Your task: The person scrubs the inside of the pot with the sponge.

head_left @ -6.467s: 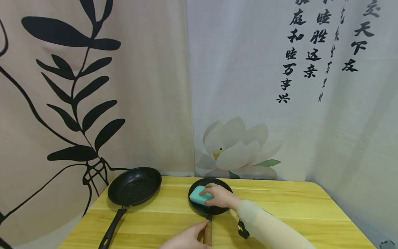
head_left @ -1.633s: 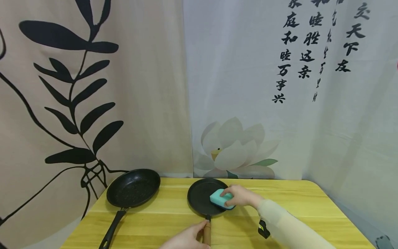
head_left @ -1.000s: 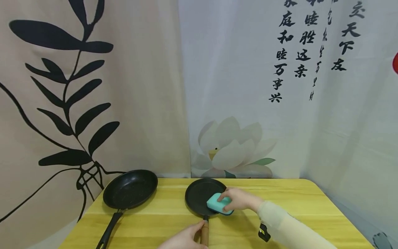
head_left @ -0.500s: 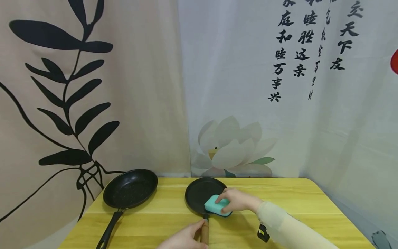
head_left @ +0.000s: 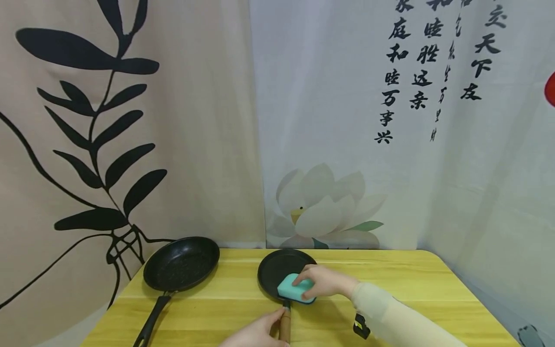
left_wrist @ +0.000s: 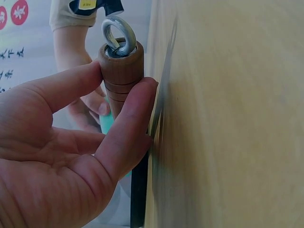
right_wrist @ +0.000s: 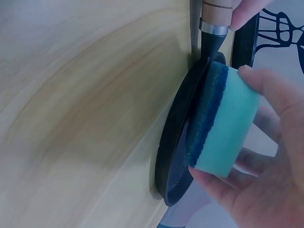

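Observation:
A small black frying pan [head_left: 277, 267] lies on the wooden table, its wooden handle [left_wrist: 121, 71] ending in a metal ring. My left hand [head_left: 256, 332] grips that handle between thumb and fingers. In my right hand [head_left: 327, 281] is a turquoise sponge [head_left: 291, 287] with a dark blue scouring side, pinched by its ends. The right wrist view shows the sponge [right_wrist: 228, 123] over the pan's near rim by the handle joint, scouring side facing the pan [right_wrist: 166, 161].
A larger black frying pan [head_left: 182, 265] with a black handle [head_left: 151, 320] sits at the table's left. Behind the yellow wooden table [head_left: 390, 274] hangs a printed curtain [head_left: 208, 120] with leaves, a lotus and writing.
My right hand has wiped the sponge from the pan's middle to its right edge, then along the rim towards the handle. My left hand keeps its hold on the handle.

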The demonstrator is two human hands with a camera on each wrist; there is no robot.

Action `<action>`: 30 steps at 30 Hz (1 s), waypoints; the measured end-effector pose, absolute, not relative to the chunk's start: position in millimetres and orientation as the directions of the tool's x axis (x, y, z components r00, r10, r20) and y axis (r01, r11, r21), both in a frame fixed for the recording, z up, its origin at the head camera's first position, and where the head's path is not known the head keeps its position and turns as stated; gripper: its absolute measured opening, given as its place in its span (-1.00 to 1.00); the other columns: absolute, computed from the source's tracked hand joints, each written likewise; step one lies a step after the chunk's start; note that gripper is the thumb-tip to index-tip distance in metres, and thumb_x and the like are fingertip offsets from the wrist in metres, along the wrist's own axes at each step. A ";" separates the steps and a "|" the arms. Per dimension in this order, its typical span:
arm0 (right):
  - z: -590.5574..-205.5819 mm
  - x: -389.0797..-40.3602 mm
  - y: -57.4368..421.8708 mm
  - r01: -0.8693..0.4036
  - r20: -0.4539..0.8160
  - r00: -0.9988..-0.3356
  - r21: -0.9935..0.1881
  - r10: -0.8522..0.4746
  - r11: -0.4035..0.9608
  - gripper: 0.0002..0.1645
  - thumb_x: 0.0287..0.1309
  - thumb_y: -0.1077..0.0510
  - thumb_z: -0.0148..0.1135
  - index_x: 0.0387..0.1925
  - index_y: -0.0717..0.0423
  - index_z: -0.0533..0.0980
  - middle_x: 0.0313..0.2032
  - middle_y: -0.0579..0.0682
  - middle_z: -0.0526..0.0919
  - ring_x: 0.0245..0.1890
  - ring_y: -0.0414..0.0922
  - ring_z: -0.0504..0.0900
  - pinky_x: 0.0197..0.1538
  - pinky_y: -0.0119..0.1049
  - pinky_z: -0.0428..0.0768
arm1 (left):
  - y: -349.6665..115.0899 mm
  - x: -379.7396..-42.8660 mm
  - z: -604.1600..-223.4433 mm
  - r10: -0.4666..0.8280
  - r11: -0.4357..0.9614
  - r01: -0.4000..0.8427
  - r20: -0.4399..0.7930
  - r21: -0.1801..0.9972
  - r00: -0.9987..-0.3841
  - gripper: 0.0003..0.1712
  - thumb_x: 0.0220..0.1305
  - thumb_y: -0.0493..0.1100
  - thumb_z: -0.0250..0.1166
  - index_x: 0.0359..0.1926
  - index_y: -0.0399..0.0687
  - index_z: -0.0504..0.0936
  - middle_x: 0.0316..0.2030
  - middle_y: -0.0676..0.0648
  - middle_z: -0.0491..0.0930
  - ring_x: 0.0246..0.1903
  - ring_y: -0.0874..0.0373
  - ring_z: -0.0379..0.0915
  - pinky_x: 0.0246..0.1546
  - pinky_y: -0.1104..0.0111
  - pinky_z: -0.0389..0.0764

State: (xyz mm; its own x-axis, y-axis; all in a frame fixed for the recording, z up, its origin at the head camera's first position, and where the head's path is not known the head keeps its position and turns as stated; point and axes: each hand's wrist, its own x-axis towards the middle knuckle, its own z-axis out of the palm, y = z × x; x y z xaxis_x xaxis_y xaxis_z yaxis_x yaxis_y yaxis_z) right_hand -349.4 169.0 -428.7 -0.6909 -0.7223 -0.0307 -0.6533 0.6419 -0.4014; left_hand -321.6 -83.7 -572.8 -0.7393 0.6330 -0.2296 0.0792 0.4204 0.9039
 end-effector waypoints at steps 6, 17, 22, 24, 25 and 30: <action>-426.1 -350.9 159.7 -0.680 -0.014 -0.674 -0.377 -0.738 0.628 -0.58 0.09 0.00 0.38 0.03 -0.12 0.64 -0.03 -0.18 0.55 -0.03 -0.23 0.49 0.03 -0.29 0.51 | -84.8 -322.3 -572.2 0.648 0.404 0.088 -0.217 0.911 -0.731 0.14 0.02 0.15 0.50 0.46 -0.24 0.13 0.34 -0.22 0.26 0.27 -0.15 0.21 0.18 -0.15 0.30; -430.9 -354.2 148.9 -0.683 -0.006 -0.675 -0.375 -0.738 0.627 -0.58 0.12 -0.01 0.37 0.05 -0.12 0.63 0.02 -0.14 0.52 0.01 -0.20 0.48 0.04 -0.28 0.51 | -86.5 -323.3 -573.7 0.656 0.397 0.060 -0.237 0.916 -0.717 0.14 0.05 0.18 0.47 0.46 -0.25 0.11 0.35 -0.22 0.23 0.28 -0.16 0.19 0.18 -0.16 0.29; -435.9 -357.8 144.6 -0.700 0.004 -0.666 -0.348 -0.746 0.623 -0.58 0.14 -0.02 0.36 0.06 -0.14 0.62 0.06 -0.10 0.51 0.03 -0.19 0.48 0.05 -0.28 0.51 | -86.1 -323.6 -576.1 0.660 0.397 0.077 -0.227 0.915 -0.716 0.12 0.08 0.20 0.44 0.46 -0.25 0.10 0.32 -0.17 0.27 0.23 -0.07 0.27 0.17 -0.09 0.34; -436.8 -359.2 142.9 -0.707 0.012 -0.663 -0.339 -0.748 0.621 -0.58 0.14 -0.02 0.36 0.07 -0.15 0.62 0.06 -0.09 0.51 0.03 -0.19 0.48 0.05 -0.28 0.51 | -85.6 -323.4 -575.9 0.659 0.395 0.071 -0.229 0.916 -0.716 0.12 0.08 0.19 0.45 0.46 -0.25 0.11 0.32 -0.16 0.28 0.22 -0.05 0.28 0.16 -0.08 0.35; -437.3 -359.8 142.0 -0.709 0.015 -0.663 -0.334 -0.749 0.621 -0.58 0.14 -0.02 0.36 0.07 -0.15 0.62 0.06 -0.09 0.51 0.03 -0.19 0.48 0.05 -0.28 0.51 | -85.4 -323.3 -575.9 0.658 0.393 0.064 -0.232 0.917 -0.716 0.12 0.07 0.19 0.45 0.46 -0.25 0.11 0.31 -0.16 0.28 0.22 -0.05 0.28 0.16 -0.09 0.34; -437.6 -361.0 137.1 -0.707 0.016 -0.668 -0.326 -0.744 0.628 -0.57 0.16 -0.02 0.36 0.10 -0.20 0.60 0.10 -0.07 0.49 0.04 -0.17 0.49 0.04 -0.26 0.52 | -84.8 -321.3 -572.7 0.653 0.394 0.047 -0.244 0.918 -0.717 0.12 0.06 0.18 0.46 0.46 -0.24 0.12 0.34 -0.20 0.25 0.27 -0.13 0.21 0.19 -0.17 0.28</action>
State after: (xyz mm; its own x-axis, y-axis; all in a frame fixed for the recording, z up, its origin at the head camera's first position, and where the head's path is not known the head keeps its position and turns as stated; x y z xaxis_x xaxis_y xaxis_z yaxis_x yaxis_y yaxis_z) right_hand -361.0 137.1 -437.6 -0.6682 -0.7439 0.0157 -0.7068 0.6280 -0.3257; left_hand -321.3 -84.8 -572.7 -0.7165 0.6534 -0.2441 0.0469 0.3943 0.9178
